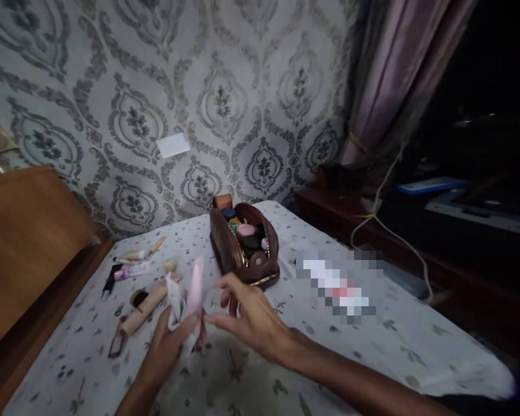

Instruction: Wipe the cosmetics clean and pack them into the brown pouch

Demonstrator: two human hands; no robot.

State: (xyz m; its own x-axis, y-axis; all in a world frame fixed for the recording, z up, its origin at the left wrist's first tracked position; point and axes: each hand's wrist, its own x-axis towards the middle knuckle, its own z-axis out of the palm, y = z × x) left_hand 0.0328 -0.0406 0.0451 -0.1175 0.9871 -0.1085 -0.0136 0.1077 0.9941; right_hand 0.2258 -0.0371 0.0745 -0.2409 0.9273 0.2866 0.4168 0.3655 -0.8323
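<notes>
Fingers of the left hand (172,336) are closed on a slim pink item (196,287) and some crumpled white material (174,296); right hand (253,320) has fingers loosely curled and apart, tips just beside the pink item, can't tell if touching. Pink item is tilted slightly right, above the bed, motion-blurred, type unreadable. Clock from it, 12 = away from the person: white material at 9, left hand at 7, right hand at 4. Brown bag (222,249) at 2, gaping, packed with small mixed items, a pink one (246,230) among them. Orange-brown box (222,201) at 1, just behind the bag. Long beige tube (145,309) at 8-9, small dark red item (116,345) at 8, near its lower end. Pink-and-white tube (132,271) at 9-10, pale brush (132,255) at 10. Pixelated patch at 3, contents unreadable. All that gear sits on a printed white sheet (372,352). Farther out: wooden board (30,242) at 9-10, white card (173,145) on the wallpaper near 12, mauve curtain (398,69) between 1 and 2.
</notes>
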